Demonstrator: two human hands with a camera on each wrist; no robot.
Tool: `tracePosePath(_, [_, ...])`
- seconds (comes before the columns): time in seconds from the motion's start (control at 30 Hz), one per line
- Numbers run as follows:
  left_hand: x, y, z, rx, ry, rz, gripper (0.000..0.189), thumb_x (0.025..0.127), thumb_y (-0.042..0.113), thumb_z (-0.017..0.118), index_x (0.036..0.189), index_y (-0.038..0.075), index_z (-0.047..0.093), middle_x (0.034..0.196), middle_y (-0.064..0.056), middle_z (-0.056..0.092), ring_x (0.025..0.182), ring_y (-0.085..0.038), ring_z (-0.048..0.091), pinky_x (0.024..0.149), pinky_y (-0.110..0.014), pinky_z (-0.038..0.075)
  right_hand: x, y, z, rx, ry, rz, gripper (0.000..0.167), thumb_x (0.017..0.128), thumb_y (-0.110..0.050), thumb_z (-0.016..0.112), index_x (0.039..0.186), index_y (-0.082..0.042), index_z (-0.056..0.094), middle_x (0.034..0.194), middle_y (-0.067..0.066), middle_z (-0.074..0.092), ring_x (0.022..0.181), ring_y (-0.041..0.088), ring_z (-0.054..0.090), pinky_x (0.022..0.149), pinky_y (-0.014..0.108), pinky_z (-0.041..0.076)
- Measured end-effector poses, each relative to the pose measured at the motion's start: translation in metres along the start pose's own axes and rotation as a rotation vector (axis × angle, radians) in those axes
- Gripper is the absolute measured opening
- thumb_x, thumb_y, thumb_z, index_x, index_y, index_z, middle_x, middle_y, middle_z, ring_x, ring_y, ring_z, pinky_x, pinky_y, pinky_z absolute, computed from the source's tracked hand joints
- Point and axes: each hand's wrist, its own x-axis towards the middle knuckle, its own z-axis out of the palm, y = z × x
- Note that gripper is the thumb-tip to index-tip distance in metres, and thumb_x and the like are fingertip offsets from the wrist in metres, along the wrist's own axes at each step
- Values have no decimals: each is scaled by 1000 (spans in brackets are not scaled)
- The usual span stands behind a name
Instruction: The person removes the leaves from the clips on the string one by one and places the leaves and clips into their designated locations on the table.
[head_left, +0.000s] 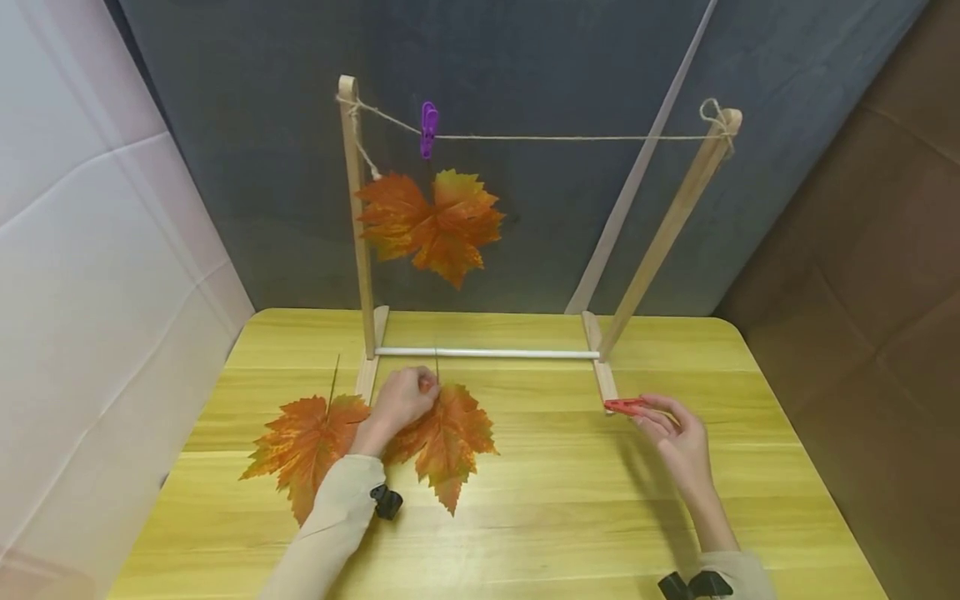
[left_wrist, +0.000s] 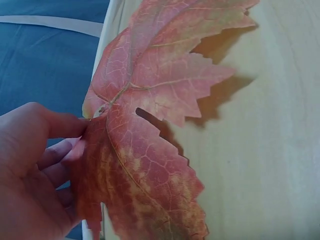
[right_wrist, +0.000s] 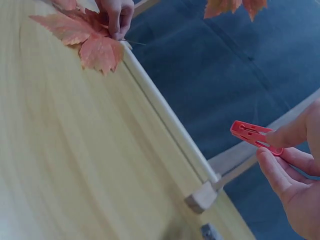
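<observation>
My left hand (head_left: 405,398) pinches an orange artificial maple leaf (head_left: 453,433) near the base of its stem, low over the table. In the left wrist view, thumb and fingers grip that leaf (left_wrist: 145,90) at its top edge. A red clothespin (head_left: 626,406) is held between the thumb and fingertips of my right hand (head_left: 686,446), by the front right foot of the wooden stand. The right wrist view shows the clothespin (right_wrist: 250,132) with its tip pointing away from the fingers. Another maple leaf (head_left: 303,450) lies left of my left hand, partly covered by the forearm.
A twine line (head_left: 555,137) runs between two wooden posts (head_left: 667,225). From it a purple clothespin (head_left: 428,129) hangs a third maple leaf (head_left: 435,225). A white rod (head_left: 487,353) joins the stand's feet on the yellow wooden table (head_left: 555,500).
</observation>
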Motion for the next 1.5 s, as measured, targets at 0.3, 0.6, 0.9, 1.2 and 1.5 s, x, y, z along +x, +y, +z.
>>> tracePosePath(0.3, [2, -5, 6, 12, -24, -49, 19, 95, 20, 68, 107, 6, 73, 101, -12, 71, 89, -27, 65, 78, -44, 54, -7, 32, -18, -107, 6, 82, 41, 92, 2, 67, 131, 9, 56, 109, 2, 75, 96, -2, 70, 84, 18, 56])
tracePosePath(0.6, [4, -7, 12, 33, -13, -52, 19, 95, 20, 67, 106, 6, 73, 99, -12, 71, 88, -27, 66, 77, -44, 54, -8, 54, -28, -154, 28, 127, 41, 93, 2, 66, 132, 7, 55, 116, 13, 72, 93, -5, 69, 84, 13, 53])
tracePosePath(0.9, [3, -6, 13, 35, -23, -77, 16, 94, 20, 69, 104, 7, 72, 96, -10, 70, 82, -25, 64, 72, -42, 53, -6, 68, -34, -165, 48, 137, 41, 92, 8, 64, 132, 10, 55, 120, 23, 69, 90, -6, 68, 83, 12, 53])
tracePosePath(1.2, [0, -7, 11, -2, -24, -77, 18, 95, 20, 67, 107, 6, 70, 96, -11, 67, 82, -25, 61, 71, -41, 51, -8, 74, -38, -300, 84, 127, 42, 88, 7, 69, 128, 7, 61, 122, 30, 67, 87, -10, 64, 80, 9, 52])
tracePosePath(1.5, [-6, 0, -1, -17, 39, 1, 24, 94, 15, 66, 114, 0, 68, 112, -18, 65, 89, -29, 62, 76, -43, 54, -8, 73, -39, -342, 123, 105, 40, 86, 10, 69, 125, 8, 63, 122, 31, 67, 85, -9, 63, 78, 7, 52])
